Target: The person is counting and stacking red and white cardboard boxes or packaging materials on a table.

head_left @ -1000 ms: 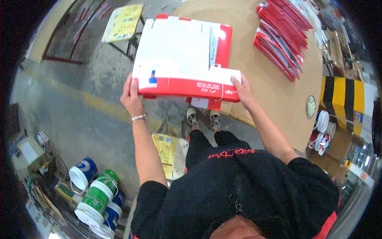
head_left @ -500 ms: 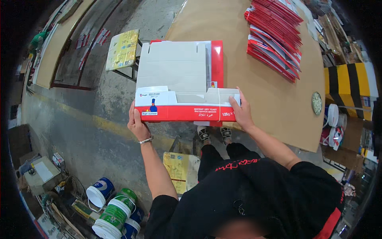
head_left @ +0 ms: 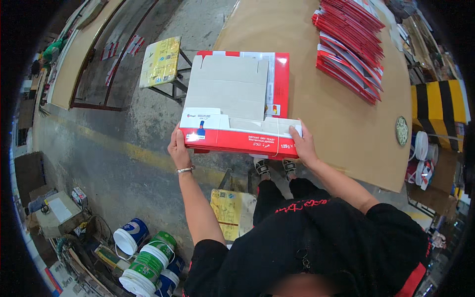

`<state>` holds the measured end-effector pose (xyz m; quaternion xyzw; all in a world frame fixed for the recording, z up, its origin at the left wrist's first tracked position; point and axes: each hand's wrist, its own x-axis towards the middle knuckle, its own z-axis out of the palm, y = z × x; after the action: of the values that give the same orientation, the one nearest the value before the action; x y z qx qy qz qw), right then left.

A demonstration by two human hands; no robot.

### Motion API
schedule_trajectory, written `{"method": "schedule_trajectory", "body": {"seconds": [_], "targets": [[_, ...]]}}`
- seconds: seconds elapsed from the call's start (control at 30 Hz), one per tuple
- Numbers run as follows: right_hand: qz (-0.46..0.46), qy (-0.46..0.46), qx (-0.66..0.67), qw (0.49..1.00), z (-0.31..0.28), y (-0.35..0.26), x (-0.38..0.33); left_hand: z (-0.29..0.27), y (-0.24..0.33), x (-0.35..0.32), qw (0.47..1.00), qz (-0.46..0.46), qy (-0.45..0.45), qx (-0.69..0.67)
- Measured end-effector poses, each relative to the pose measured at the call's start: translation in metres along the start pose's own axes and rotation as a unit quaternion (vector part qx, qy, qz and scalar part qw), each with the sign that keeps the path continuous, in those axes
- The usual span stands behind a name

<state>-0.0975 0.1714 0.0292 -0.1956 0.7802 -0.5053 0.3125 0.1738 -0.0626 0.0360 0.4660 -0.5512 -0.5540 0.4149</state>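
Between my hands is a red and white cardboard carton, its grey-white inner panel facing up. A thin band crosses its front strip near the right end. My left hand grips the strip's left end. Around the right end, my right hand is closed, thumb on top. Behind the grey panel, more red and white cardboard shows along the far and right sides. How many layers there are, I cannot tell. The cardboard's right part overlaps the brown table in view.
A leaning row of red and white folded cartons lies on the table's far right. A round patterned object sits near its right edge. One yellow-topped stool stands left of the table, another near my legs. Several buckets stand lower left.
The carton has shifted slightly to the right in the picture along with both hands, and the surroundings have shifted similarly. Its front strip now slants a little down to the right. Both hands keep their grip.
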Motion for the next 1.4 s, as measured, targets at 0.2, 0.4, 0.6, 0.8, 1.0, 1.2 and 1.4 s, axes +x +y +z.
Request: {"method": "schedule_trajectory", "body": {"seconds": [0.2,0.4,0.6,0.8,1.0,1.2,1.4], "targets": [[0.04,-0.004,0.02,0.999,-0.005,-0.003,-0.003,0.003,0.009,0.005,0.997,-0.061,-0.025,0.032],[0.091,-0.039,0.009,0.995,-0.007,0.005,0.002,-0.008,0.012,-0.001,0.999,-0.04,-0.004,0.018],[0.065,-0.04,0.008,0.997,-0.009,-0.001,0.005,0.0,0.006,-0.009,0.999,0.019,0.028,-0.014],[0.092,-0.087,0.079,0.989,-0.005,0.002,0.008,0.008,0.007,-0.015,0.99,-0.031,0.108,-0.087],[0.068,-0.042,0.025,0.996,-0.013,0.006,0.022,0.02,0.0,-0.011,0.989,0.018,0.111,-0.097],[0.053,-0.045,0.02,0.997,0.004,0.037,0.024,0.03,0.008,-0.018,0.984,-0.004,0.177,0.031],[0.064,-0.089,-0.025,0.994,-0.007,0.01,0.014,0.033,-0.007,-0.014,0.971,0.04,0.235,-0.005]]}}
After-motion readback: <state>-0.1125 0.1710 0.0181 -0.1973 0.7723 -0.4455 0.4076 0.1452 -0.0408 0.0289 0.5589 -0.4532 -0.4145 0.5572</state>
